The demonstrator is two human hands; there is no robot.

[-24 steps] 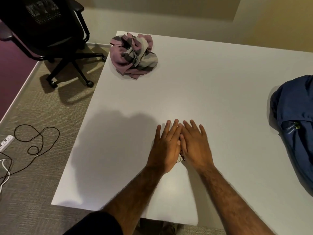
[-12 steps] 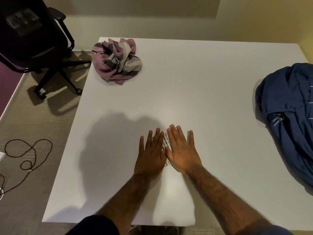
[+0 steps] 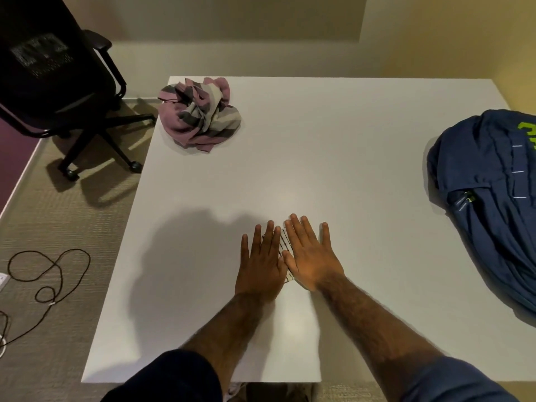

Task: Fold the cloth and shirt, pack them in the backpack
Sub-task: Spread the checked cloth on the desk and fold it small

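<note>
Progress looks slight, as I judge it. Well beyond the left hand's fingertips and off to its left, the shirt [image 3: 200,117] lies in a crumpled striped heap near the far corner of the table [image 3: 348,140], not yet folded. The left hand [image 3: 261,265] lies flat, palm down, fingers straight and close together, its forearm reaching in from the near edge. Under and between the two palms sits the cloth [image 3: 283,241] (only a narrow striped strip shows, so I cannot tell how many folds it has). It seems small and pressed down, likely being smoothed mid-fold. The right hand [image 3: 310,256] is likewise flat, fingers straight and a little spread, its thumb side touching the left hand. Neither hand grips anything; both press. Well off to the right of the right hand lies the backpack [image 3: 487,198], with nothing visibly packed.
</note>
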